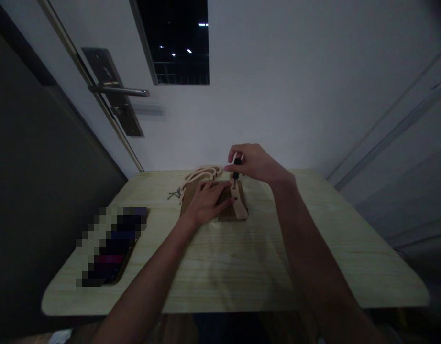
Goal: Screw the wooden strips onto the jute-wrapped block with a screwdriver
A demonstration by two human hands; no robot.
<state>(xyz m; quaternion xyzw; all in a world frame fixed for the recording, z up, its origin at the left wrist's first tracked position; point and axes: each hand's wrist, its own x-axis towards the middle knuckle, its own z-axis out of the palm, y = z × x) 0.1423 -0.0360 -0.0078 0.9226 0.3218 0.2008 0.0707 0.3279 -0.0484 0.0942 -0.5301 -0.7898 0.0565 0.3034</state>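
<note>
My right hand [249,161] is closed around the black handle of a small screwdriver [237,168], held upright. The tool's tip meets the upper end of a pale wooden piece [239,205], where a hole or screw sits; a second dark hole shows lower down. That piece lies along the right side of a brown board [226,210]. My left hand [207,199] lies spread over the board, its fingertips touching the left edge of the pale piece. Behind the left hand are curved pale wooden pieces [202,173]. Several screws [175,193] lie left of the board.
The light wood-grain table [278,272] stands against a white door [278,86] with a metal lever handle [123,91] and a dark window [181,43]. A phone [125,248], partly pixelated, rests at the table's left. A dark panel [37,181] rises on the left.
</note>
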